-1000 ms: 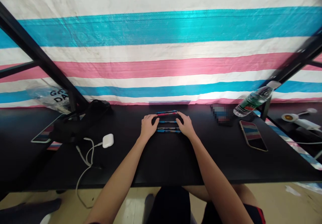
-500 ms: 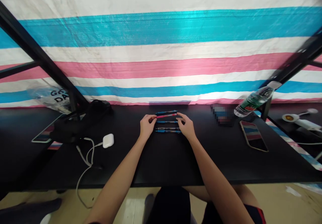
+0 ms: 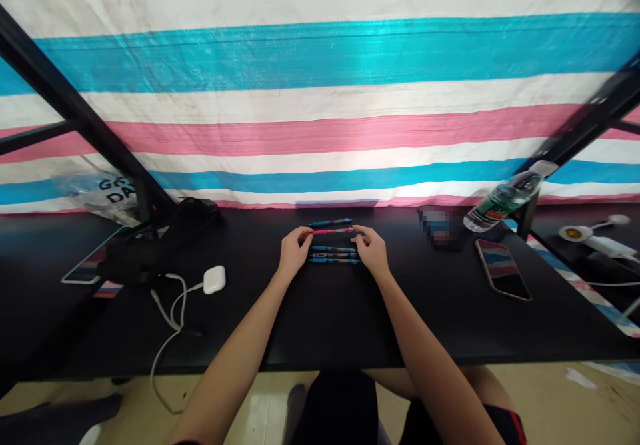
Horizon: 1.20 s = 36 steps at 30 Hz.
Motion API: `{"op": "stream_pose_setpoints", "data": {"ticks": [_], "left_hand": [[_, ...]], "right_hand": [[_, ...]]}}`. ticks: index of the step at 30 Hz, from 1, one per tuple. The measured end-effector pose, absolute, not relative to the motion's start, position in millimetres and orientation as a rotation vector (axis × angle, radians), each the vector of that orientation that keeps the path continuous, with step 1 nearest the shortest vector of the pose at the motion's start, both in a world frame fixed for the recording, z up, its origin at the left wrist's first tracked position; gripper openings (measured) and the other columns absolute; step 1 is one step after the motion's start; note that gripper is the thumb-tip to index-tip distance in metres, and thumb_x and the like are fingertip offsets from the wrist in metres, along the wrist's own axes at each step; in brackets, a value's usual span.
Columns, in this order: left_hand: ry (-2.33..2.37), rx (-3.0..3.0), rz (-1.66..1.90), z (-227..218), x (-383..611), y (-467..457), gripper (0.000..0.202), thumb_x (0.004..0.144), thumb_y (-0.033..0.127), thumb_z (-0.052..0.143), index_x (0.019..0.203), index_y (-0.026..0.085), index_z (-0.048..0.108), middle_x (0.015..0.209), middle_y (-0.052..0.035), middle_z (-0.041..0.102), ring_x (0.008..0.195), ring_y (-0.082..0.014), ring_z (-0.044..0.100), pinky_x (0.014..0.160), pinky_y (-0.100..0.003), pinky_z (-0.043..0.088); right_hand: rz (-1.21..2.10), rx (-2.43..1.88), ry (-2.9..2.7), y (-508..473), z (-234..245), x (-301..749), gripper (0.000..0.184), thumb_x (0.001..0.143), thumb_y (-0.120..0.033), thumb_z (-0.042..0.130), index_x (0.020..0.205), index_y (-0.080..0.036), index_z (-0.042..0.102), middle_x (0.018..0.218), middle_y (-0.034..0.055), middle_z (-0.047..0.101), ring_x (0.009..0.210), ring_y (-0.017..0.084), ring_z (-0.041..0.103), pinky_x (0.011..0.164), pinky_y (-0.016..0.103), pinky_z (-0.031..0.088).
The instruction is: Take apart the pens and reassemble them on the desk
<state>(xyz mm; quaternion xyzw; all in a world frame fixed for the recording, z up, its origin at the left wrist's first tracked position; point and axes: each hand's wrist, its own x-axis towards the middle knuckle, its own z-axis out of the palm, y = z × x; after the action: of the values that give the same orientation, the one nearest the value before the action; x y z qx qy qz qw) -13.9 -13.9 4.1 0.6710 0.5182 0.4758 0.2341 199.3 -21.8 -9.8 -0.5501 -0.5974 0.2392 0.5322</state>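
Gripping the red pen (image 3: 333, 231) by its two ends, the left hand (image 3: 295, 251) and right hand (image 3: 371, 251) hold it crosswise between them, fingertips closed on the barrel. Head view: both hands are in front of the body, at the far part of the black surface (image 3: 320, 328). One blue pen (image 3: 331, 223) lies just beyond the red pen, clear of both hands. Three more pens (image 3: 333, 255) lie side by side just nearer the body, between the hands. To the left are a white earbud case (image 3: 215, 279) with a white cable (image 3: 173, 311) and a black bag (image 3: 160, 241). To the right are a phone (image 3: 503, 269) and a tilted water bottle (image 3: 505, 198). A striped tarp (image 3: 320, 58) hangs behind the surface.
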Motion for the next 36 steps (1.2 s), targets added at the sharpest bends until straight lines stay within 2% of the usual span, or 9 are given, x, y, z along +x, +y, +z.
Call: {"op": "stream_pose_setpoints", "data": {"ticks": [3,7,12,17,24,30,36], "left_hand": [[1.429,1.825,1.279,4.1,-13.5,-14.0,0.014,0.081,0.022,0.053,0.089,0.019,0.064,0.077,-0.0029,0.066,0.064,-0.015,0.061,0.064,-0.027,0.048],[1.45,1.824,1.261,2.4,-14.0,-13.0,0.014,0.081,0.024,0.054,0.089,0.019,0.064,0.074,-0.0021,0.065,0.061,-0.0143,0.059,0.061,-0.025,0.047],[1.445,1.818,1.232,1.5,-14.2,-13.5,0.017,0.084,0.03,0.052,0.09,0.019,0.063,0.069,-0.001,0.063,0.061,-0.0146,0.059,0.061,-0.025,0.046],[1.431,1.831,1.244,5.2,-13.2,-16.2,0.022,0.087,0.035,0.048,0.083,0.019,0.063,0.068,-0.0003,0.063,0.064,-0.0142,0.059,0.063,-0.024,0.044],[1.362,1.739,1.307,8.0,-11.1,-16.4,0.03,0.088,0.041,0.046,0.075,0.018,0.062,0.065,-0.0005,0.061,0.064,-0.0145,0.058,0.062,-0.024,0.044],[1.309,1.651,1.331,7.6,-7.8,-16.3,0.023,0.081,0.038,0.058,0.088,0.017,0.065,0.073,-0.0022,0.064,0.066,-0.0146,0.058,0.064,-0.025,0.046],[1.293,1.648,1.362,10.6,-8.2,-17.5,0.02,0.081,0.035,0.058,0.089,0.017,0.065,0.078,-0.0023,0.065,0.068,-0.0137,0.057,0.064,-0.025,0.045]], "right_hand": [[0.582,-1.309,-1.455,-22.1,-9.7,199.1,0.033,0.082,-0.028,0.044,0.102,-0.016,0.067,0.097,0.0115,0.069,0.07,0.019,0.069,0.053,0.027,0.047],[0.593,-1.345,-1.42,-22.9,-8.8,198.7,0.034,0.081,-0.029,0.045,0.104,-0.016,0.067,0.089,0.0104,0.071,0.065,0.019,0.067,0.055,0.028,0.048],[0.737,-1.326,-1.305,-19.9,-10.8,199.9,0.033,0.079,-0.031,0.049,0.102,-0.016,0.068,0.078,0.0075,0.072,0.07,0.021,0.067,0.064,0.031,0.051],[0.858,-1.224,-1.152,-15.7,-12.2,200.7,0.03,0.073,-0.04,0.061,0.09,-0.017,0.07,0.084,0.0072,0.072,0.077,0.021,0.068,0.077,0.036,0.052],[0.909,-1.174,-1.091,-18.1,-5.7,198.5,0.034,0.071,-0.047,0.066,0.085,-0.017,0.07,0.078,0.0068,0.071,0.074,0.021,0.067,0.076,0.037,0.052],[0.92,-1.154,-1.065,-19.4,-3.3,197.3,0.035,0.072,-0.049,0.065,0.083,-0.016,0.068,0.075,0.0077,0.072,0.072,0.02,0.067,0.076,0.037,0.052],[0.981,-1.117,-1.06,-18.1,-4.8,199.4,0.032,0.071,-0.045,0.068,0.085,-0.016,0.069,0.075,0.0065,0.072,0.073,0.019,0.066,0.074,0.035,0.052]]}}
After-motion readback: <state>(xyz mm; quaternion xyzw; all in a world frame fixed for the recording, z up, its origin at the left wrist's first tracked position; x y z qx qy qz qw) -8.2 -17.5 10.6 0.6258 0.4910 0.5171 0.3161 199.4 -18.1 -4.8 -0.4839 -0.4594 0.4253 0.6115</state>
